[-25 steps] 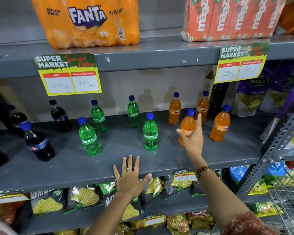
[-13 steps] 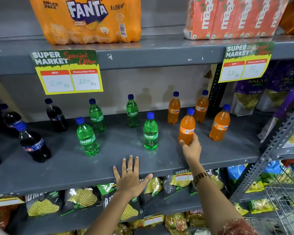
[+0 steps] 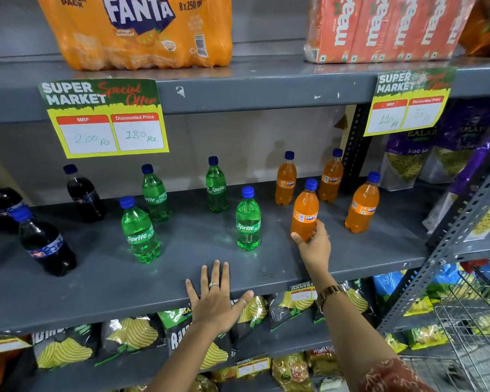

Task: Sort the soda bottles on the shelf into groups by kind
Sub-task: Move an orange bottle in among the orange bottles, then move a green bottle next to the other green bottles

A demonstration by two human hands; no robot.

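Front Fanta set down, my grip slid to its base

A second ago my right hand (image 3: 313, 246) was wrapped round the middle of the front Fanta bottle (image 3: 305, 210); now thumb and fingers pinch only its foot and it stands upright on the shelf (image 3: 181, 278) between the other three Fantas (image 3: 362, 203). Left hand (image 3: 217, 295) stays flat and spread on the shelf edge, holding nothing. Colas left, Sprites (image 3: 248, 222) centre, Fantas right: sort looks about finished; letting go is next.

Orange bottles (image 3: 305, 212), green bottles (image 3: 248, 221), dark bottles (image 3: 46, 243), all blue-capped.
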